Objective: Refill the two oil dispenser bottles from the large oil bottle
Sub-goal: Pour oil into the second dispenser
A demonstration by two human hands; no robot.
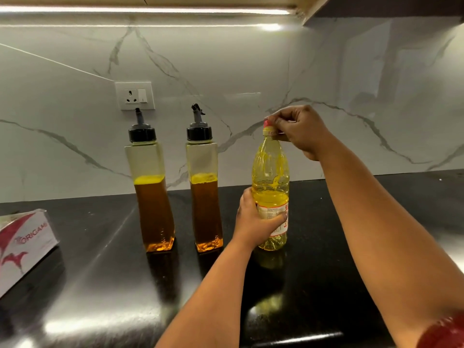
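Large oil bottle (270, 194) – clear ribbed plastic, right of centre on glossy black counter (100, 285) – being steadied at label by left hand (253, 219). Red cap (268, 124) being pinched by right hand (301, 129), likely for unscrewing. Two square dispenser bottles (150, 194) (204, 194) – black-capped, part-filled – being kept at centre, within pouring reach.
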